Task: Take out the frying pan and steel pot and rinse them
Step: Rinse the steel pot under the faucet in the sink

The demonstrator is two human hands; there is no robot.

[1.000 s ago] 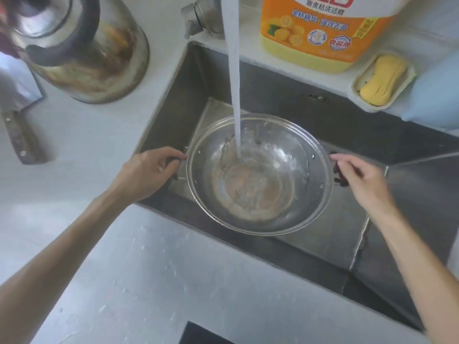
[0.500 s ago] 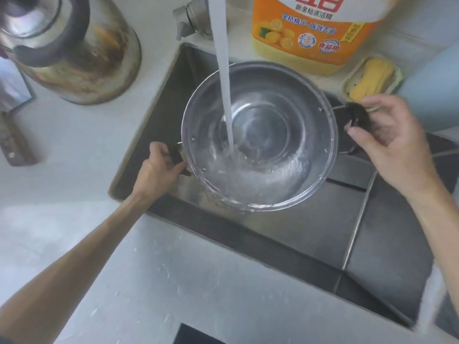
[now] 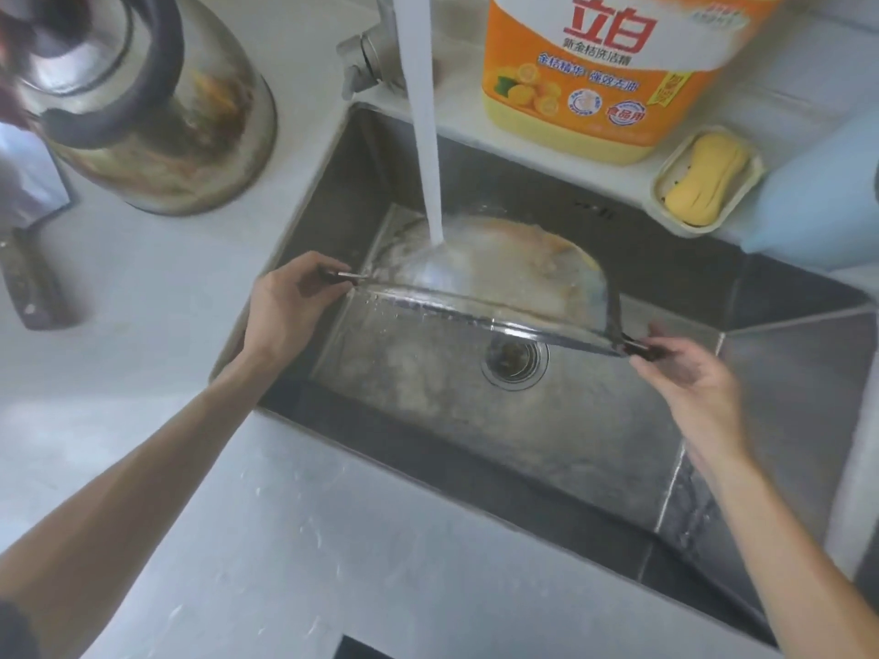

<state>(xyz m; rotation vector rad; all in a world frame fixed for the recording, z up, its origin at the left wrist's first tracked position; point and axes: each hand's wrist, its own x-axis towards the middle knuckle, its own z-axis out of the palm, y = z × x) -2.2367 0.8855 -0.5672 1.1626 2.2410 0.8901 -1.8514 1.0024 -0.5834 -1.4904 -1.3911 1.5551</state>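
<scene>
The steel pot (image 3: 504,278) hangs upside down over the sink (image 3: 475,411), its scorched underside facing up. The stream of tap water (image 3: 423,135) hits that underside near its left part. My left hand (image 3: 290,306) grips the pot's left handle at the sink's left wall. My right hand (image 3: 685,373) pinches the right handle, lower and nearer to me. The pot's rim slopes down from left to right. No frying pan is in view.
A steel kettle (image 3: 157,111) stands on the counter at the far left, a knife handle (image 3: 33,283) beside it. Behind the sink are the tap (image 3: 371,54), an orange detergent jug (image 3: 613,73) and a soap dish (image 3: 708,183). The drain (image 3: 513,363) lies beneath the pot.
The pot was upright and filling with water, then tipped toward me and turned over. Its underside now faces the stream, and the water it held has poured out.
</scene>
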